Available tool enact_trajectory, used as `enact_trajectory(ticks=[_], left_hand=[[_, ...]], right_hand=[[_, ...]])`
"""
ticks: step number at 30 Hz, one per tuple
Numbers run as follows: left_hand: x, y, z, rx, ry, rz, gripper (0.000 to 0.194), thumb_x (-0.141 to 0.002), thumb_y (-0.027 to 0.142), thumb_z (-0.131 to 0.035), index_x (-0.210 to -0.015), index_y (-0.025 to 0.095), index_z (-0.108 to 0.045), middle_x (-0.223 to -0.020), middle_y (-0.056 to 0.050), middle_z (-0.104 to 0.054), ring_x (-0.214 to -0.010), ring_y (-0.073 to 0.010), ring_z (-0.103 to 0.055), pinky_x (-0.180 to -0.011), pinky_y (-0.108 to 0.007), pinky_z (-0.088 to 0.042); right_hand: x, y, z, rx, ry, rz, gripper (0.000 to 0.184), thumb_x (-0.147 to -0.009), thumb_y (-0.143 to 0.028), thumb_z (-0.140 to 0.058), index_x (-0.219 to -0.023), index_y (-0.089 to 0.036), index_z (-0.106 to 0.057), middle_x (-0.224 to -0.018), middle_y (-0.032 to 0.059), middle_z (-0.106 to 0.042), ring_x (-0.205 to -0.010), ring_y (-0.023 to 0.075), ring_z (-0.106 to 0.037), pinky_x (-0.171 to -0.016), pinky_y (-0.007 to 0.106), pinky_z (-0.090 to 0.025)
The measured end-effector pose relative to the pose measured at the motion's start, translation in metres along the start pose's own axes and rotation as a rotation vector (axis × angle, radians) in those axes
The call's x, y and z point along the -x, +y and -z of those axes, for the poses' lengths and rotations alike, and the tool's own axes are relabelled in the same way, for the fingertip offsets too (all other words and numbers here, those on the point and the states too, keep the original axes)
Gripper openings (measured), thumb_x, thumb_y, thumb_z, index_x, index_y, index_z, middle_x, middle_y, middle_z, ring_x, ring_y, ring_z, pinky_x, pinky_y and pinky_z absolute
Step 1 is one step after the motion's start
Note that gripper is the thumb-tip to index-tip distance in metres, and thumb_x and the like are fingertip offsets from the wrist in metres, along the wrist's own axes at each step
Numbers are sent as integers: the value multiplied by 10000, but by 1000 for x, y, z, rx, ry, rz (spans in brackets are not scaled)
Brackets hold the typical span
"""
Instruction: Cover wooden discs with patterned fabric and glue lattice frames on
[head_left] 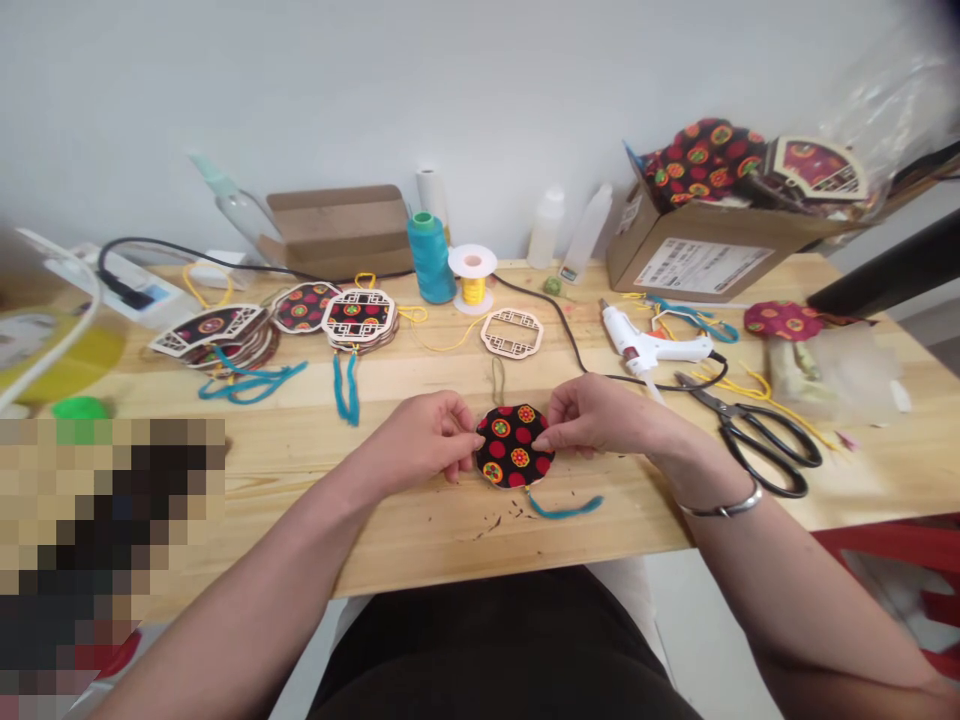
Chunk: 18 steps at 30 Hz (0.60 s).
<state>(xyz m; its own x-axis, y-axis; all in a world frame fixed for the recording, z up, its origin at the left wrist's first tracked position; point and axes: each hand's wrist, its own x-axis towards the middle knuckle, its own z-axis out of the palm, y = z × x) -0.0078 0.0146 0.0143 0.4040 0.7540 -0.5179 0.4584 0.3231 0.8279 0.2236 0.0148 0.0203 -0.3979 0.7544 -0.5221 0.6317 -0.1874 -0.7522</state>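
Between my two hands is a black fabric sachet (517, 446) with red, yellow and green flower prints and a scalloped outline. A blue tassel (566, 507) trails from its lower edge onto the table, and a thin olive loop (498, 380) extends from its top. My left hand (439, 437) pinches the sachet's left edge. Thumb and fingers of my right hand (585, 417) close on its right edge. Just beyond lies a pale wooden lattice frame (512, 333). Dark scraps are scattered on the wood near the tassel.
To the right are a white glue gun (652, 340) and black-handled scissors (765, 430). Finished fan-shaped ornaments (214, 335) and a lattice-fronted ornament (360, 318) lie left. Blue thread (431, 260) and a yellow spool (472, 280) stand behind. A filled cardboard box (690, 250) sits back right.
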Motion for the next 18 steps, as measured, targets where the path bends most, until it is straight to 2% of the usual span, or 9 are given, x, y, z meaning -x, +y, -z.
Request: enact_trajectory(ticks=[6, 8, 9, 11, 13, 14, 16, 18], left_hand=[[1, -4, 1, -41, -1, -37, 186, -716, 276, -642, -729, 198, -474, -524, 39, -631, -424, -104, -565, -435, -200, -431], [3, -3, 1, -68, 74, -61, 204, -732, 322, -642, -716, 200, -480, -517, 45, -616, -420, -100, -547, -432, -203, -425], [4, -2, 1, -95, 164, -99, 220, -740, 350, -642, -706, 200, -485, -509, 50, -601, -420, -95, -532, -432, -201, -415], [6, -1, 1, -193, 395, -234, 230, -757, 386, -642, -708, 197, -520, -537, 44, -596, -460, -92, -523, -459, -206, -412], [6, -3, 1, -347, 554, -454, 193, -765, 379, -657, -765, 198, -591, -658, 13, -650, -604, -120, -574, -571, -236, -462], [5, -4, 1, -434, 566, -579, 173, -769, 366, -668, -812, 203, -628, -750, -6, -683, -713, -145, -596, -667, -268, -486], [2, -7, 1, -585, 496, -813, 173, -770, 336, -692, -895, 219, -672, -923, -30, -711, -911, -192, -581, -852, -344, -472], [-1, -10, 1, -665, 401, -950, 171, -770, 318, -706, -908, 218, -689, -1011, -45, -707, -1001, -218, -547, -933, -390, -438]], right_hand=[[3, -1, 0, -31, 29, -46, 324, -656, -423, -746, -782, -185, -567, -561, -25, -605, -454, 92, -513, -417, 210, -365], [6, 0, 4, -29, 116, -39, 358, -664, -423, -744, -859, -185, -562, -573, -25, -608, -444, 93, -508, -398, 208, -353], [8, 1, 7, -41, 172, -10, 366, -675, -426, -737, -886, -185, -558, -569, -32, -598, -441, 89, -498, -392, 205, -341], [11, 1, 12, -106, 257, 105, 336, -700, -412, -723, -882, -180, -561, -561, -46, -563, -458, 79, -487, -407, 198, -340], [13, 1, 15, -212, 237, 236, 269, -713, -355, -723, -839, -170, -574, -606, -37, -572, -527, 83, -524, -475, 204, -402], [13, 0, 14, -270, 187, 286, 240, -715, -323, -725, -827, -166, -582, -653, -22, -598, -584, 93, -559, -534, 217, -445], [12, -2, 10, -376, 64, 340, 201, -735, -280, -714, -846, -158, -599, -767, 15, -653, -713, 124, -623, -671, 262, -504], [9, -3, 5, -459, -30, 363, 196, -772, -261, -684, -914, -151, -604, -869, 45, -683, -824, 153, -654, -771, 304, -517]])
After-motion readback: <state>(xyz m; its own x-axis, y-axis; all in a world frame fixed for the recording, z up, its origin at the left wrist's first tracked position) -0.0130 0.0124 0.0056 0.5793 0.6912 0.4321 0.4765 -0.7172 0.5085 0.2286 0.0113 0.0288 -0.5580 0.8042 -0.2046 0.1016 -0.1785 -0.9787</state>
